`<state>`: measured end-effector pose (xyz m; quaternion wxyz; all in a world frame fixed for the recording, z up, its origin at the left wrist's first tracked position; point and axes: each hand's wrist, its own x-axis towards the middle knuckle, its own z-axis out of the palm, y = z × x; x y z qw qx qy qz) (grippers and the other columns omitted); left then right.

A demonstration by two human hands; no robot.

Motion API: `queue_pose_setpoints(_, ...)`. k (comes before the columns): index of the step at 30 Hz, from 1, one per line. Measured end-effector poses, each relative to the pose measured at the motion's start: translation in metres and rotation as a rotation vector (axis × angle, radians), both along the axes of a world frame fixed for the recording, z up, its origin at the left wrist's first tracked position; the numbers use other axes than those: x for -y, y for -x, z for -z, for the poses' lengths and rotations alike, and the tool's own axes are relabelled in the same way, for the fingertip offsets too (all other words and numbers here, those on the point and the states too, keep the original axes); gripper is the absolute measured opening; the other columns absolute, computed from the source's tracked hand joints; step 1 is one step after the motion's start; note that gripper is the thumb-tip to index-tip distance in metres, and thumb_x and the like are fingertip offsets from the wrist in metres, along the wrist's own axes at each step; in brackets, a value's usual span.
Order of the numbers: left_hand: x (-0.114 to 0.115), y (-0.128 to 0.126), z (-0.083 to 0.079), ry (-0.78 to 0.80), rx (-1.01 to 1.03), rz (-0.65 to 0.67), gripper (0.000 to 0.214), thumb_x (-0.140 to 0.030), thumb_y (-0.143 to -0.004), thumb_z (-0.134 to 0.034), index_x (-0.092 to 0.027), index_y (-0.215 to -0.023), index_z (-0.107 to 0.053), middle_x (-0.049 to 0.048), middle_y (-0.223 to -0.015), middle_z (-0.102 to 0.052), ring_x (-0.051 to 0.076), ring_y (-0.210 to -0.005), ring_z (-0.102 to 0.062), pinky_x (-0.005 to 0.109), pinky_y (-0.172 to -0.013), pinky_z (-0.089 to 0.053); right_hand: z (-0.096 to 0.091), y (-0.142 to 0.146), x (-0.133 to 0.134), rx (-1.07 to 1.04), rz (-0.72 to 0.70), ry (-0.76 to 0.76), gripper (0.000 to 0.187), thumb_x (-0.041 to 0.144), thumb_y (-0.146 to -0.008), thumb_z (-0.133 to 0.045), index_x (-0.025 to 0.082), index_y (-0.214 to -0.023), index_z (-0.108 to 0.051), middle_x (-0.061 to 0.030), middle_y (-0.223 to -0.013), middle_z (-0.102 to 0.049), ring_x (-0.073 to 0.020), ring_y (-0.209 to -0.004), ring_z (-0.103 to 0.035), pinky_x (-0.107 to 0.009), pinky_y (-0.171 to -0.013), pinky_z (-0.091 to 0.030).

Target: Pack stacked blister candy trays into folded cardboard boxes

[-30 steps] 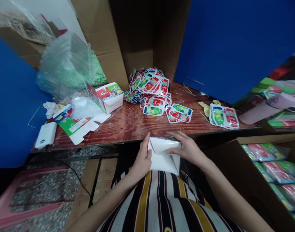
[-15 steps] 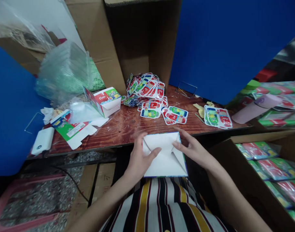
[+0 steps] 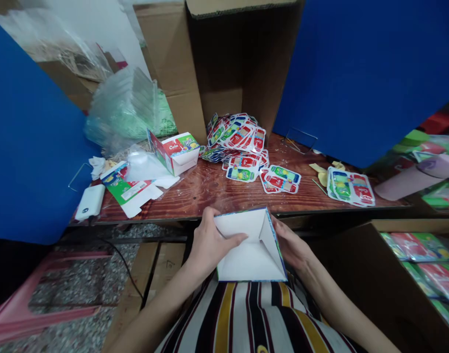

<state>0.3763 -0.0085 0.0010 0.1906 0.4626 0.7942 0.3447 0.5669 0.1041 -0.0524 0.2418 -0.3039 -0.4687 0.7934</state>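
A small cardboard carton (image 3: pixel 246 255), plain white inside with a blue-green printed edge, is held low in front of my striped top. My left hand (image 3: pixel 209 245) grips its left side, the thumb stretched over the white inside and the fingers behind. Along the right edge, my right hand (image 3: pixel 292 245) holds the carton from outside, its fingertips partly hidden behind the wall. Diagonal creases show in the carton's right corner. Beyond it on the wooden table (image 3: pixel 195 196) lie bottle-shaped Cola and Sprite pouches (image 3: pixel 242 135) in a heap, with a few loose pouches (image 3: pixel 281 179) nearer.
A printed carton (image 3: pixel 183 152), a flattened carton (image 3: pixel 132 191) and a white power bank (image 3: pixel 90 202) lie on the left. A tall cardboard box (image 3: pixel 224 63) stands behind the heap. On the right are a pink bottle (image 3: pixel 411 181) and an open box of packs (image 3: pixel 423 245).
My right thumb has left the carton's white inside, and that hand now sits outside the right edge. The carton is tilted more and looks deeper. My view has swung somewhat left.
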Motion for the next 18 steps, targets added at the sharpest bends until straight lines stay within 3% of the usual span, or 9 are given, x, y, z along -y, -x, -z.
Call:
queue_pose_setpoints(4,0.000,0.000,0.000,-0.047,-0.069,0.048,0.062,-0.051,-0.063,-0.077,-0.021,-0.106,-0.043,0.0060,-0.103,-0.060,0.027,-0.099,-0.061,0.039,-0.081,-0.047,0.004,0.000,0.004,0.000,-0.006,0.008,0.072,0.063,-0.067,-0.069,0.023,-0.126,-0.054,-0.0114,-0.117,-0.068,-0.0300,-0.101,-0.067,-0.046,-0.091,-0.049)
queue_pose_setpoints(9,-0.004,0.003,-0.011,-0.110,-0.228,0.248,0.061,-0.053,-0.069,-0.074,-0.022,-0.117,-0.051,0.0090,-0.118,-0.059,0.031,-0.113,-0.051,0.049,-0.101,-0.035,0.010,0.002,0.007,0.040,-0.033,-0.023,0.069,0.072,-0.075,-0.055,0.023,-0.124,-0.054,-0.0114,-0.116,-0.068,-0.0306,-0.106,-0.065,-0.048,-0.092,-0.049)
queue_pose_setpoints(12,-0.006,0.002,-0.016,-0.066,-0.262,0.263,0.061,-0.063,-0.063,-0.074,-0.020,-0.103,-0.056,0.0095,-0.110,-0.061,0.032,-0.110,-0.050,0.050,-0.100,-0.035,0.015,0.004,0.008,0.078,-0.157,-0.029,0.081,0.083,-0.069,-0.048,0.021,-0.120,-0.058,-0.0135,-0.108,-0.071,-0.0327,-0.105,-0.065,-0.051,-0.090,-0.049)
queue_pose_setpoints(14,-0.007,-0.001,-0.017,-0.050,-0.274,0.271,0.060,-0.062,-0.063,-0.074,-0.020,-0.101,-0.055,0.0088,-0.107,-0.060,0.031,-0.108,-0.051,0.048,-0.098,-0.038,0.014,0.007,0.007,0.076,-0.203,-0.017,0.090,0.090,-0.068,-0.033,0.020,-0.116,-0.062,-0.0141,-0.105,-0.071,-0.0322,-0.106,-0.065,-0.050,-0.091,-0.049)
queue_pose_setpoints(16,-0.008,-0.003,-0.015,-0.041,-0.277,0.279,0.058,-0.060,-0.065,-0.074,-0.020,-0.101,-0.053,0.0078,-0.105,-0.059,0.029,-0.106,-0.052,0.046,-0.095,-0.040,0.011,0.012,0.006,0.067,-0.184,-0.011,0.095,0.090,-0.072,-0.015,0.020,-0.116,-0.063,-0.0131,-0.104,-0.072,-0.0299,-0.106,-0.065,-0.048,-0.092,-0.048)
queue_pose_setpoints(18,-0.008,-0.005,-0.013,-0.042,-0.270,0.272,0.057,-0.059,-0.066,-0.074,-0.020,-0.101,-0.052,0.0074,-0.105,-0.058,0.029,-0.104,-0.053,0.047,-0.094,-0.041,0.009,0.014,0.004,0.080,-0.179,0.008,0.090,0.082,-0.080,-0.009,0.019,-0.117,-0.063,-0.0121,-0.102,-0.073,-0.0282,-0.103,-0.067,-0.047,-0.092,-0.049)
